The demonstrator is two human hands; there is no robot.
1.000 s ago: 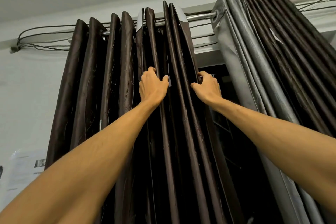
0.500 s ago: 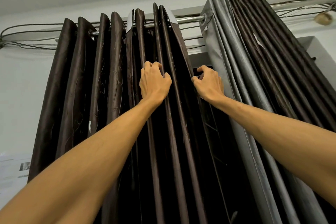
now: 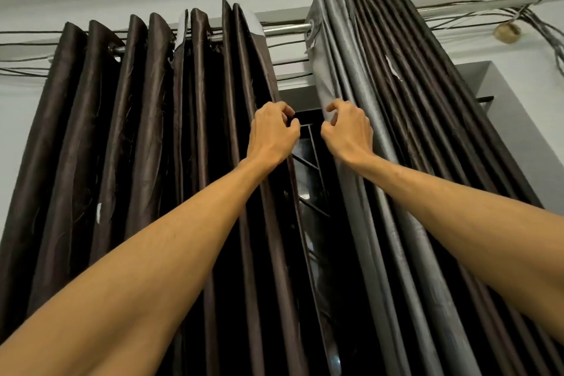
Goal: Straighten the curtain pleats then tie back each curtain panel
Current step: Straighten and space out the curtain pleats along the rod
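Note:
The dark brown left curtain panel (image 3: 146, 137) hangs in deep pleats from a metal rod (image 3: 285, 29). The right curtain panel (image 3: 406, 94) is bunched tight, its grey lining facing inward. My left hand (image 3: 271, 131) is raised, and its curled fingers grip the left panel's inner edge. My right hand (image 3: 348, 128) is at the same height, with fingers curled round the grey inner edge of the right panel. A narrow gap between the two hands shows the dark window.
Behind the gap is a dark window with a metal grille (image 3: 308, 162). Loose cables (image 3: 518, 14) run along the wall above the rod. A grey window recess (image 3: 500, 119) shows at the right. No tieback is in view.
Both hands have moved right. My left hand left a middle pleat for the left panel's inner edge. My right hand left the left panel and took the right panel's grey edge.

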